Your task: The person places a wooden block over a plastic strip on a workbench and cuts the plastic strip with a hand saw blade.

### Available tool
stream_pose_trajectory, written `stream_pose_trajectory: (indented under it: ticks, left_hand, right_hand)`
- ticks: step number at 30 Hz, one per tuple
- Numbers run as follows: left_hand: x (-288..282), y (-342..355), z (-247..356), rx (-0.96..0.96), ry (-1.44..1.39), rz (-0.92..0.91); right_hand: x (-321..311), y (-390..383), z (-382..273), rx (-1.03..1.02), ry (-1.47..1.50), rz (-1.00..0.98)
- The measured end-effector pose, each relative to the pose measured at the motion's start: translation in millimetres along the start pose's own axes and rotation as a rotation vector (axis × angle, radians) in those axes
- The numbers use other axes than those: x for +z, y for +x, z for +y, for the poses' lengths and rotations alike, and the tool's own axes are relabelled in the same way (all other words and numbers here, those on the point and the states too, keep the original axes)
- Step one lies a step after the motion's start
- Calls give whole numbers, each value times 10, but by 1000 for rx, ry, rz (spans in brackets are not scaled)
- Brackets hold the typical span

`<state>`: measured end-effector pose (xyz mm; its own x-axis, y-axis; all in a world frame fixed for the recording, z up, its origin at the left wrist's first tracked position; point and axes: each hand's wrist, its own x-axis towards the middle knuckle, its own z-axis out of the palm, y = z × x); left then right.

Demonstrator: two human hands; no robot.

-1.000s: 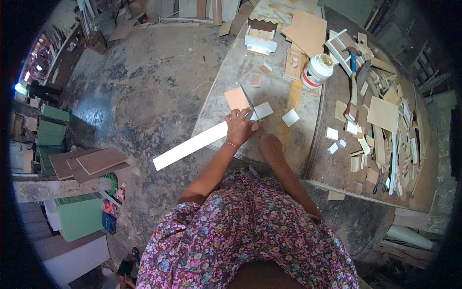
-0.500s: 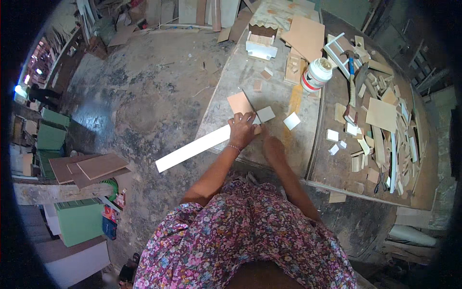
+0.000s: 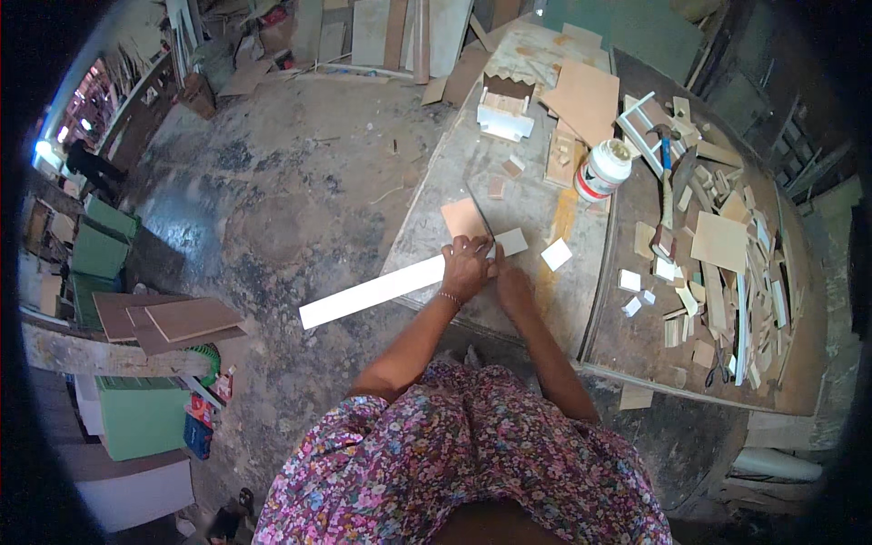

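A long white strip (image 3: 372,292) lies across the near left corner of the grey workbench (image 3: 450,150) and juts out over the floor. My left hand (image 3: 466,266) presses down on it near its right end. Past the hand, the strip's short end piece (image 3: 513,241) shows. My right hand (image 3: 511,283) is close beside the left hand and grips a thin dark saw blade (image 3: 481,216). The blade runs up across the strip between the two hands. A small brown square board (image 3: 461,218) lies just beyond my left hand.
A white glue jar (image 3: 602,168), a blue-handled hammer (image 3: 668,182), white offcuts (image 3: 556,254) and several wood scraps (image 3: 727,245) cover the bench's right side. A small white wooden frame (image 3: 505,118) stands at the far end. Stacked boards (image 3: 173,320) and green boxes (image 3: 141,418) stand on the floor to the left.
My right hand has moved up against the left hand, and the blade shows further out above the strip than half a second ago. The view has shifted slightly; the strip stays pinned.
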<state>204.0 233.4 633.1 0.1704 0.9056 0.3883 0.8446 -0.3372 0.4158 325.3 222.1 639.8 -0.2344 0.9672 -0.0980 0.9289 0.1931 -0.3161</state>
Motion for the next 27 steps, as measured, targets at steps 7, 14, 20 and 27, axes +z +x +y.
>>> stream_pose_trajectory:
  ticks: [7,14,20,27]
  left_hand:
    - [-3,-10,-4,-49,38,-38]
    - [3,11,46,-51,70,-64]
    - [1,-15,18,-59,83,-37]
    - [-32,36,102,-47,82,-41]
  right_hand:
    - [-27,-181,-47,1,41,8]
    - [-21,-23,23,-22,70,7]
    - [-96,-128,77,-75,125,14]
    - [-9,51,88,-73,68,23]
